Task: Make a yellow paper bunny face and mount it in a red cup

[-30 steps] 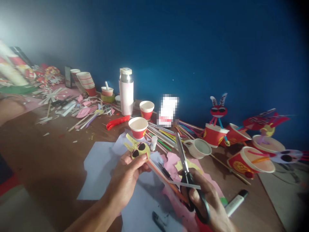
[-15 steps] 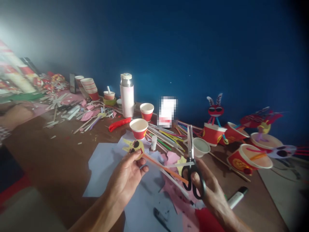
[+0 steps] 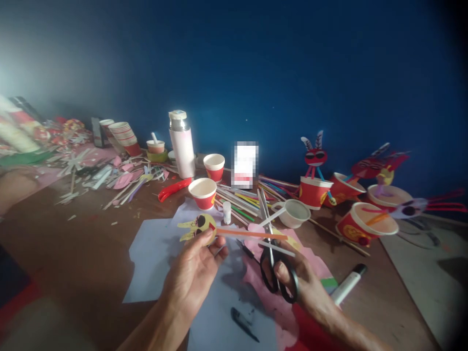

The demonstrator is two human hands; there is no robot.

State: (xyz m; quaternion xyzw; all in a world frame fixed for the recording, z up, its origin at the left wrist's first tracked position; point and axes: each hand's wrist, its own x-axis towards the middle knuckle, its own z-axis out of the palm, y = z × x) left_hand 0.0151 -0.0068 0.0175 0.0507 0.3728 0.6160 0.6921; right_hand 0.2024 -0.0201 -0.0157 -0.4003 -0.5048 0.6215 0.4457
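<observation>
My left hand pinches a yellow paper rabbit-like figure with long ears and black glasses. From its head an orange paper strip runs right, beside pale strips. Black-handled scissors are in my right hand, fingers through the loops. Their blades point up and away, slightly parted, crossing the orange strip near its far end; whether it lies between the blades I cannot tell. Beneath both hands are pale blue paper and pink paper scraps.
Two paper cups, a flask, a red-handled cutter and coloured strips lie ahead. Cups with paper figures stand at right, near a marker. Another person's arm rests at far left, by paper scraps.
The scissors' blades have swung upright, then tilted left across the orange strip. That strip has turned from slanting down to nearly level. The view has shifted slightly.
</observation>
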